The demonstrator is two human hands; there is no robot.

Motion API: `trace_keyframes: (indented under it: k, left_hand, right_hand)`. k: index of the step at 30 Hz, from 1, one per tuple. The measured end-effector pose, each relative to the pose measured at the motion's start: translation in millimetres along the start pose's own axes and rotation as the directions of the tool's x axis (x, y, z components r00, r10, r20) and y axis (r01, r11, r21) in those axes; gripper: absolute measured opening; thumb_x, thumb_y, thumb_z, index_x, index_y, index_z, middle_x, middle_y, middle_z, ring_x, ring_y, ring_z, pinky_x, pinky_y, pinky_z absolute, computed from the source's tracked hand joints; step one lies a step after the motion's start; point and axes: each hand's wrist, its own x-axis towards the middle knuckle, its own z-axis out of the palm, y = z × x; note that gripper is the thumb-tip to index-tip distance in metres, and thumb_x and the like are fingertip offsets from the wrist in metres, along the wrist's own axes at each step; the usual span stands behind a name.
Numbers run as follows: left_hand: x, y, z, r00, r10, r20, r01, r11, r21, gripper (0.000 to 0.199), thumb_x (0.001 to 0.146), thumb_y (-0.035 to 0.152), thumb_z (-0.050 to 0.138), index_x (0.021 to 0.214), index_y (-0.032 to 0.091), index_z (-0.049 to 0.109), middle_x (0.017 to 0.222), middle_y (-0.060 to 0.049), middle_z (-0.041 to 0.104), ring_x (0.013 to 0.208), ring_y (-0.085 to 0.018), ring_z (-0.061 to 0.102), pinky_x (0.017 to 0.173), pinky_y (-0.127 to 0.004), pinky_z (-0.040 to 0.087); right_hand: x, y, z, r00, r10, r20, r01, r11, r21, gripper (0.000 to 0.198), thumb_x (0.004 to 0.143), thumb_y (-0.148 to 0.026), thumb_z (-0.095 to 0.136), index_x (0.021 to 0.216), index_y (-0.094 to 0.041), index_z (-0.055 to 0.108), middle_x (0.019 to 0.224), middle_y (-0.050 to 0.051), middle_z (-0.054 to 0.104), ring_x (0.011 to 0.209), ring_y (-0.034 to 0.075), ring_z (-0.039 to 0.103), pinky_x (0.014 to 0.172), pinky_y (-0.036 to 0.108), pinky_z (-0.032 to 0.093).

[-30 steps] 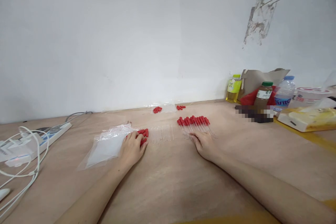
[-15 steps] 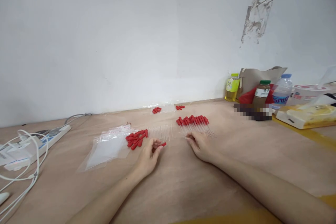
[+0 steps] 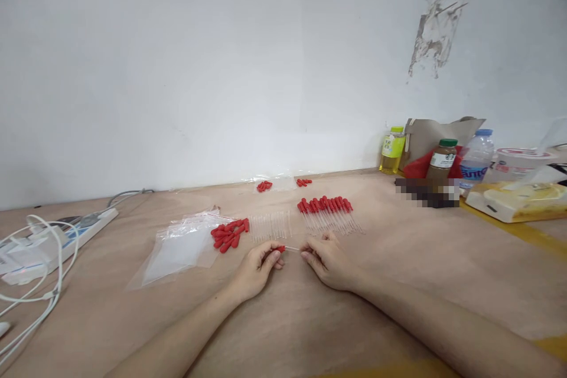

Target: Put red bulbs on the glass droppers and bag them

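Between our left fingers (image 3: 269,245) we pinch a small, glossy-red bulb (image 3: 282,248), mostly covered by them, its exposed end poking out toward our right fingers (image 3: 312,258). From that end a slim, straight, see-through tube (image 3: 292,249) bridges the gap, almost level, its far part hidden in our right fingers. We see bulb and tube meet, but cannot tell how deeply one sits inside the other.
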Motion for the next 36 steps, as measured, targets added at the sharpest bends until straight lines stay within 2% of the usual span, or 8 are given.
trace_keyframes:
  k: [4, 8, 15, 21, 27, 32, 36]
  left_hand:
    - [-1, 2, 1, 1.0, 0.023, 0.001, -0.023, 0.999, 0.034, 0.023, 0.084, 0.034, 0.044, 0.088, 0.014, 0.055, 0.066, -0.001, 0.054, 0.061, -0.012, 0.052, 0.058, -0.023, 0.044]
    - [-3, 6, 1, 1.0, 0.022, 0.003, -0.022, 0.991, 0.135, 0.024, 0.084, 0.032, 0.044, 0.086, 0.015, 0.06, 0.065, 0.0, 0.053, 0.056, -0.01, 0.048, 0.052, -0.02, 0.041]
    - [-7, 17, 0, 0.997, 0.072, 0.04, -0.08, 0.953, 0.292, 0.024, 0.085, 0.031, 0.042, 0.082, 0.018, 0.062, 0.073, -0.002, 0.059, 0.069, -0.014, 0.052, 0.063, -0.022, 0.04]
    - [-7, 16, 0, 0.991, 0.115, 0.071, -0.134, 0.916, 0.378, 0.021, 0.084, 0.028, 0.044, 0.08, 0.017, 0.062, 0.072, -0.001, 0.058, 0.068, -0.013, 0.051, 0.062, -0.022, 0.038]
    - [-7, 10, 1, 0.979, 0.17, 0.116, -0.203, 0.887, 0.415, 0.022, 0.085, 0.029, 0.043, 0.081, 0.016, 0.062, 0.071, -0.002, 0.057, 0.067, -0.013, 0.051, 0.062, -0.022, 0.038]
    - [-7, 12, -1, 0.969, 0.202, 0.145, -0.245, 0.874, 0.421, 0.022, 0.086, 0.027, 0.043, 0.084, 0.017, 0.061, 0.074, -0.002, 0.058, 0.068, -0.013, 0.052, 0.063, -0.022, 0.039]
    - [-3, 10, -7, 0.958, 0.237, 0.162, -0.286, 0.845, 0.453, 0.022, 0.087, 0.026, 0.041, 0.086, 0.017, 0.06, 0.077, -0.003, 0.058, 0.072, -0.013, 0.053, 0.066, -0.023, 0.04]
  right_hand:
    - [0, 0, -2, 1.0, -0.014, 0.011, 0.014, 1.0, 0.002, 0.016, 0.084, -0.021, 0.038, 0.083, -0.02, 0.054, 0.075, -0.001, 0.063, 0.063, 0.01, 0.052, 0.072, 0.028, 0.027]
    - [3, 3, -3, 0.999, -0.003, 0.032, 0.002, 0.999, 0.034, 0.021, 0.085, -0.024, 0.038, 0.082, -0.021, 0.059, 0.076, 0.0, 0.064, 0.065, 0.011, 0.052, 0.072, 0.029, 0.027]
    - [5, 5, -5, 0.999, -0.037, 0.031, 0.037, 0.999, -0.005, 0.02, 0.084, -0.021, 0.042, 0.081, -0.024, 0.061, 0.079, -0.002, 0.065, 0.069, 0.011, 0.053, 0.072, 0.029, 0.024]
    - [2, -3, -7, 0.998, -0.055, 0.038, 0.059, 0.993, -0.1, 0.023, 0.084, -0.022, 0.038, 0.078, -0.023, 0.061, 0.074, -0.001, 0.066, 0.066, 0.012, 0.052, 0.071, 0.03, 0.023]
    - [0, -6, 1, 0.995, 0.0, 0.1, 0.009, 0.996, -0.092, 0.027, 0.085, -0.023, 0.035, 0.07, -0.02, 0.058, 0.063, -0.001, 0.063, 0.052, 0.01, 0.046, 0.071, 0.029, 0.024]
    - [1, -5, 6, 0.987, 0.018, 0.157, -0.01, 0.999, -0.053, 0.029, 0.085, -0.024, 0.035, 0.066, -0.018, 0.056, 0.06, -0.002, 0.061, 0.052, 0.008, 0.045, 0.07, 0.028, 0.025]
    - [4, -6, 5, 0.988, 0.047, 0.144, -0.04, 0.998, -0.05, 0.03, 0.087, -0.026, 0.033, 0.068, -0.018, 0.056, 0.063, 0.0, 0.061, 0.058, 0.01, 0.047, 0.068, 0.027, 0.026]
